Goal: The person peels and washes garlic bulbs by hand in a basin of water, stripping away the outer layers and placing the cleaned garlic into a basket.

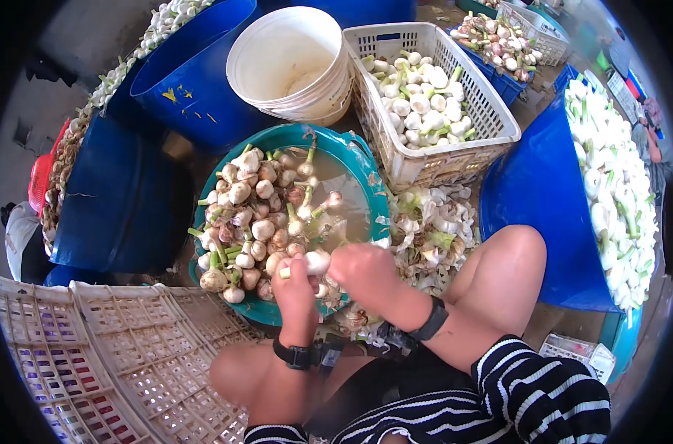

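The left hand (296, 290) is gripping a garlic bulb (317, 262); the right hand (367, 275) is pressing closed against it, seemingly peeling. Stripping skin is calling for steady support.

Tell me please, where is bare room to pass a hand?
The white bucket looks free inside its walls. In the green tub, a hand could perhaps pass over the open water between the garlic pile and right rim. The tub's left half is crowded; peels lie thick outside that rim.
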`<state>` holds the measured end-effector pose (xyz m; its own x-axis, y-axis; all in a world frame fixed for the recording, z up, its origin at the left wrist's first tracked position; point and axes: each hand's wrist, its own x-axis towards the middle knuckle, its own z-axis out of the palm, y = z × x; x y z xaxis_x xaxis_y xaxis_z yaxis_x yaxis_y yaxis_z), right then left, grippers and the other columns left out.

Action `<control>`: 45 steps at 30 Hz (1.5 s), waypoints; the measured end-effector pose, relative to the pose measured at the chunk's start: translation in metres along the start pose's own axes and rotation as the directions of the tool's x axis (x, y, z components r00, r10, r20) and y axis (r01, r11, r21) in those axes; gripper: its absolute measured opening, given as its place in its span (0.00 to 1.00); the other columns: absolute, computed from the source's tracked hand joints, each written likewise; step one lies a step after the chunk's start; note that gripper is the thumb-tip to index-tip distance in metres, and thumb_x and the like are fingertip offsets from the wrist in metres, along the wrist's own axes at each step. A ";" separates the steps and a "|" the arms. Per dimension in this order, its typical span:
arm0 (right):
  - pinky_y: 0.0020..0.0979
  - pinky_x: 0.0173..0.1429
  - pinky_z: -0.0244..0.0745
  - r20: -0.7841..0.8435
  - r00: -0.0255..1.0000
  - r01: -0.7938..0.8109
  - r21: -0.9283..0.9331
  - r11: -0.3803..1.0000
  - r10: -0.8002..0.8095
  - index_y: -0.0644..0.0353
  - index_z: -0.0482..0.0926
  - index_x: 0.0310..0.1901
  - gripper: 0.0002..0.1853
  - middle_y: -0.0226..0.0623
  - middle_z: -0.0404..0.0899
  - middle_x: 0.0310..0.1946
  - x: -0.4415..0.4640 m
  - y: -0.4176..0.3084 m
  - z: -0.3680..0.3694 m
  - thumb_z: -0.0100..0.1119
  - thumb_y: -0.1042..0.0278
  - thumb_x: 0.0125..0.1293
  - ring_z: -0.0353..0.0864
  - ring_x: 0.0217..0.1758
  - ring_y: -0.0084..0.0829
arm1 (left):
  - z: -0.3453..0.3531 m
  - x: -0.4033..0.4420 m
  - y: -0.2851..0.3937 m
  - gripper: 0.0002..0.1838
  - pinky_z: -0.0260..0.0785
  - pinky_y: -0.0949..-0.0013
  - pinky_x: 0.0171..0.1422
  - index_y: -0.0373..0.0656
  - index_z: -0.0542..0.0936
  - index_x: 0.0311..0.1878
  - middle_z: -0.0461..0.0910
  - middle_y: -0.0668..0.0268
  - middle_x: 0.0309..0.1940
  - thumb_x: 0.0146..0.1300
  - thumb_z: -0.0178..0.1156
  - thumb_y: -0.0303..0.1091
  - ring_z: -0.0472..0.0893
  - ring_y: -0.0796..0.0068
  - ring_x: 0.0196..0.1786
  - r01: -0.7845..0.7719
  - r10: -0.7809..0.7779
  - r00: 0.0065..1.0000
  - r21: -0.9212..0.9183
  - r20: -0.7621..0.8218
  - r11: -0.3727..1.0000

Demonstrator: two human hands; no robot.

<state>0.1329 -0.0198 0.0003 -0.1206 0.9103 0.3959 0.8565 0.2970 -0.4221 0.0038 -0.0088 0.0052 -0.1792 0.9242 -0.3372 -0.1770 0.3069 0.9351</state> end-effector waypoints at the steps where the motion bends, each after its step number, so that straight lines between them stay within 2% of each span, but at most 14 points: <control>1: 0.34 0.25 0.72 -0.028 0.999 -0.042 -0.016 0.999 0.042 0.58 0.73 0.23 0.07 0.35 0.75 0.21 0.005 0.011 -0.003 0.57 0.65 0.51 0.78 0.24 0.37 | -0.004 0.001 0.003 0.09 0.52 0.81 0.17 0.45 0.68 0.26 0.68 0.73 0.16 0.62 0.50 0.33 0.63 0.87 0.15 0.028 -0.022 0.997 -0.072 0.079 0.997; 6: 0.37 0.25 0.72 0.322 0.879 -0.373 0.009 0.928 0.351 0.58 0.75 0.27 0.08 0.37 0.78 0.25 0.004 0.065 -0.025 0.56 0.63 0.54 0.79 0.27 0.39 | -0.006 -0.004 0.005 0.07 0.53 0.81 0.20 0.47 0.67 0.26 0.66 0.77 0.19 0.59 0.51 0.29 0.62 0.89 0.18 0.056 -0.019 0.974 -0.159 0.227 0.986; 8: 0.38 0.33 0.75 0.564 0.824 0.100 -0.053 0.994 -0.053 0.62 0.78 0.29 0.10 0.38 0.78 0.25 -0.026 0.067 -0.019 0.59 0.63 0.53 0.77 0.27 0.42 | -0.007 0.001 0.004 0.07 0.53 0.81 0.22 0.46 0.67 0.26 0.66 0.77 0.19 0.58 0.52 0.28 0.62 0.89 0.19 -0.017 0.036 0.979 -0.096 0.202 0.995; 11: 0.36 0.35 0.76 0.149 0.989 -0.073 0.350 0.934 0.021 0.62 0.78 0.35 0.09 0.39 0.79 0.28 -0.020 0.032 -0.022 0.58 0.67 0.54 0.79 0.30 0.39 | -0.002 0.006 -0.007 0.07 0.54 0.81 0.25 0.44 0.66 0.25 0.64 0.76 0.20 0.57 0.52 0.26 0.61 0.88 0.22 -0.193 0.181 0.969 0.054 0.166 0.980; 15: 0.30 0.32 0.75 0.030 0.995 0.086 0.188 0.978 -0.093 0.64 0.77 0.35 0.08 0.39 0.78 0.27 -0.014 0.010 -0.011 0.57 0.70 0.53 0.79 0.29 0.35 | 0.011 -0.006 -0.002 0.08 0.56 0.79 0.28 0.41 0.65 0.24 0.64 0.73 0.21 0.57 0.51 0.25 0.60 0.86 0.26 -0.343 0.310 0.936 0.237 0.168 0.909; 22: 0.33 0.28 0.73 0.157 0.975 0.158 0.020 0.987 -0.160 0.62 0.75 0.30 0.06 0.34 0.73 0.20 -0.004 0.037 0.002 0.56 0.70 0.51 0.75 0.23 0.37 | -0.002 0.002 -0.009 0.07 0.58 0.76 0.31 0.39 0.65 0.25 0.64 0.71 0.21 0.55 0.51 0.24 0.62 0.83 0.27 -0.309 0.219 0.926 0.285 0.307 0.907; 24: 0.34 0.30 0.74 0.117 0.965 -0.241 0.056 0.969 0.233 0.63 0.75 0.32 0.08 0.36 0.74 0.23 -0.004 0.064 0.006 0.57 0.69 0.51 0.76 0.27 0.39 | -0.003 -0.002 0.000 0.06 0.59 0.75 0.33 0.39 0.65 0.25 0.64 0.70 0.22 0.55 0.52 0.24 0.63 0.82 0.28 -0.215 0.120 0.932 0.254 0.341 0.943; 28: 0.32 0.34 0.75 0.433 0.853 -0.219 -0.210 0.953 0.291 0.63 0.75 0.41 0.12 0.36 0.77 0.29 -0.019 0.081 -0.008 0.56 0.66 0.57 0.78 0.30 0.35 | -0.007 0.001 0.004 0.07 0.60 0.72 0.37 0.38 0.65 0.27 0.66 0.65 0.27 0.54 0.54 0.23 0.66 0.74 0.31 -0.468 0.333 0.860 0.333 0.387 0.819; 31: 0.25 0.39 0.74 0.399 0.881 -0.472 0.726 0.501 0.253 0.62 0.69 0.55 0.19 0.32 0.78 0.39 -0.016 0.051 0.001 0.48 0.60 0.67 0.77 0.36 0.22 | -0.002 0.001 0.002 0.08 0.61 0.68 0.39 0.37 0.65 0.29 0.66 0.62 0.29 0.52 0.56 0.22 0.67 0.70 0.34 -0.634 0.459 0.769 0.438 0.445 0.637; 37: 0.29 0.37 0.78 0.916 0.367 -0.727 0.392 -0.563 0.163 0.58 0.72 0.39 0.12 0.33 0.75 0.31 -0.008 0.048 0.061 0.47 0.57 0.67 0.77 0.32 0.28 | -0.004 -0.005 0.012 0.33 0.64 0.68 0.51 0.38 0.65 0.56 0.71 0.62 0.39 0.44 0.66 0.28 0.71 0.68 0.43 -0.572 0.432 0.817 0.436 0.382 0.695; 40: 0.36 0.41 0.79 0.688 0.725 -0.447 0.457 -0.769 -0.012 0.61 0.71 0.41 0.21 0.43 0.76 0.35 0.066 0.076 0.070 0.46 0.47 0.66 0.78 0.35 0.35 | -0.011 0.009 0.022 0.17 0.66 0.74 0.46 0.36 0.68 0.49 0.71 0.66 0.39 0.57 0.57 0.27 0.71 0.78 0.40 -0.323 0.324 0.946 0.049 -0.023 0.945; 42: 0.37 0.50 0.75 0.400 0.916 -0.264 0.653 -0.710 0.027 0.62 0.71 0.45 0.26 0.51 0.76 0.44 0.142 0.068 0.018 0.42 0.42 0.66 0.78 0.43 0.42 | -0.016 0.017 0.025 0.10 0.65 0.78 0.41 0.36 0.69 0.46 0.71 0.68 0.36 0.62 0.52 0.27 0.70 0.82 0.36 -0.283 0.286 0.951 0.041 -0.115 0.958; 44: 0.40 0.50 0.73 0.416 0.811 -0.261 0.887 -0.382 0.412 0.64 0.70 0.48 0.26 0.48 0.77 0.42 0.179 0.071 0.055 0.39 0.46 0.67 0.78 0.44 0.43 | -0.015 0.023 0.022 0.10 0.65 0.79 0.38 0.37 0.69 0.46 0.72 0.69 0.34 0.63 0.52 0.29 0.69 0.83 0.34 -0.124 0.110 0.989 -0.147 -0.102 0.981; 45: 0.40 0.54 0.70 0.390 0.897 -0.434 0.865 0.250 0.207 0.62 0.68 0.52 0.22 0.48 0.75 0.45 0.179 0.097 0.097 0.40 0.52 0.67 0.75 0.49 0.44 | -0.016 0.029 0.013 0.10 0.64 0.80 0.35 0.37 0.69 0.45 0.72 0.69 0.33 0.63 0.52 0.29 0.69 0.84 0.33 -0.135 0.129 0.991 -0.183 -0.045 0.974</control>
<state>0.1460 0.2001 -0.0486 -0.1265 0.9907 -0.0504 -0.1673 -0.0714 -0.9833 -0.0189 0.0189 0.0059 -0.2438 0.9449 -0.2183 -0.3256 0.1322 0.9362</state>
